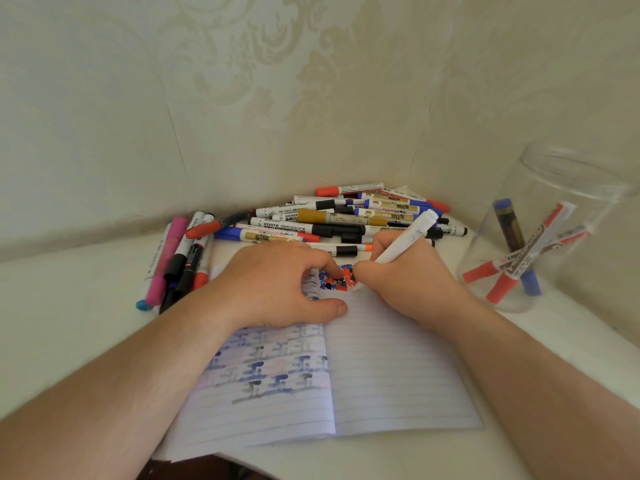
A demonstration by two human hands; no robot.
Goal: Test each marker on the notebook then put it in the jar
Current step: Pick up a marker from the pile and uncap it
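An open lined notebook (391, 368) lies on the white table in front of me. My right hand (408, 285) grips a white marker (407, 237), its tip down on the top of the right page among red, blue and black test marks (337, 277). My left hand (277, 285) rests on the left page with fingers curled, holding the notebook down. A clear plastic jar (554, 188) stands at the right with several red and blue markers inside.
A pile of several markers (346, 220) lies at the back against the wall. A smaller group with a pink marker (166, 261) lies at the left of the notebook. The left page carries faded blue and black marks (273, 368).
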